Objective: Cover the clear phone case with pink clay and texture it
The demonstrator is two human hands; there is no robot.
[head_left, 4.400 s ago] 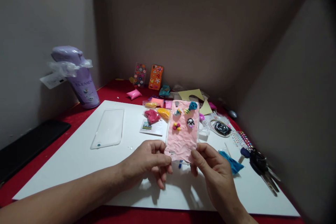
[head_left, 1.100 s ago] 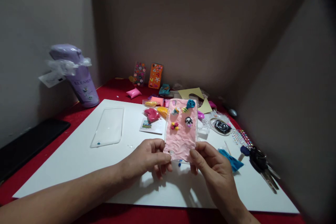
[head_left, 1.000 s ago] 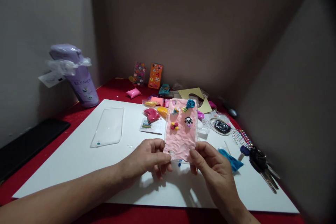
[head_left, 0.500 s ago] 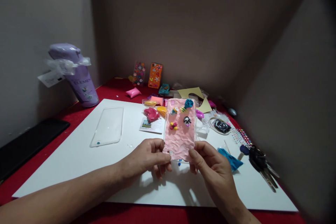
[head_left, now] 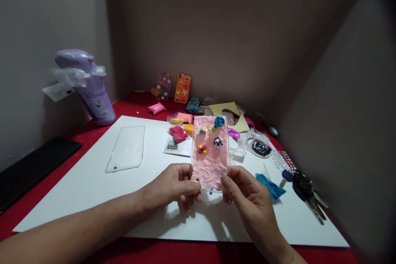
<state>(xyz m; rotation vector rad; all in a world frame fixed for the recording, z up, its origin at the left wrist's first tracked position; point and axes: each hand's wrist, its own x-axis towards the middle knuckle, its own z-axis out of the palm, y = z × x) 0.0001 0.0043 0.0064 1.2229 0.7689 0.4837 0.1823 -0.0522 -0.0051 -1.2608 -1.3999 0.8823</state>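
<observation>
A phone case (head_left: 210, 165) sits between the left hand (head_left: 170, 185) and the right hand (head_left: 252, 192) above the board (head_left: 86, 177), with another case (head_left: 127, 148) lying to its left, keys (head_left: 304, 188) to its right and, behind on the cloth (head_left: 133, 106), a bottle (head_left: 97, 101) left of two upright cases (head_left: 182, 88).

One camera on the person's head looks forward and down, from above the near edge of the white board (head_left: 161, 218), across it toward the wall (head_left: 222, 41) behind. The view is wide: both near corners of the board fit in, with strips of red-covered desk (head_left: 131, 105) before and beyond it. The hands (head_left: 170, 183), over the board's near half, are close to the lens.
</observation>
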